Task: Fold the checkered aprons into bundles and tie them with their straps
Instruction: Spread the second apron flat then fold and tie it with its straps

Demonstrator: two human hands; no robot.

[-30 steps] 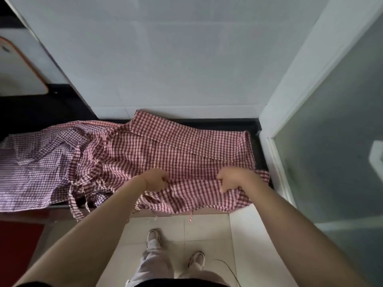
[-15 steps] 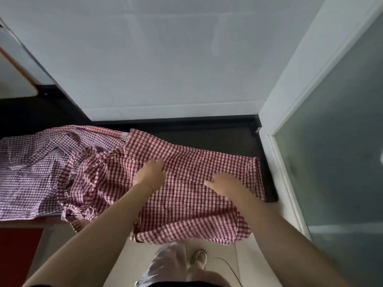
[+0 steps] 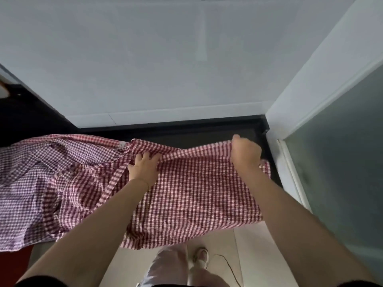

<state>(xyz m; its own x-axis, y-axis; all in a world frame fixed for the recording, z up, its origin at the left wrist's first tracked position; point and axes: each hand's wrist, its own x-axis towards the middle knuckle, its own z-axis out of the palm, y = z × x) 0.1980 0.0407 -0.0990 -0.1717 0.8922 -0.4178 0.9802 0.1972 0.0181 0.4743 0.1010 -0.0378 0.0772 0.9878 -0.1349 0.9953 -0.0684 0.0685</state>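
- Nearest, below both hands, the red checkered apron (image 3: 196,195) drapes over the bench's front edge, folded at most once; no bundle is formed yet.
- The left hand (image 3: 144,167) presses it with spread fingers; the right hand (image 3: 245,155) grasps its far corner.
- A strap (image 3: 113,183) hangs loose left of the left hand, untied.
- Further left, a purple checkered apron (image 3: 27,183) lies crumpled, untouched.
- Beyond the hands lies dark bench (image 3: 207,134).

Count: two checkered aprons on the dark table (image 3: 207,131), one red-and-white apron (image 3: 196,195) at right, one purple-and-white apron (image 3: 27,183) at left. One loose strap (image 3: 116,179) visible across the red cloth. Two hands: left hand (image 3: 144,167), right hand (image 3: 245,153). One shoe (image 3: 200,255) clearly seen on floor; one thin cable (image 3: 228,266).
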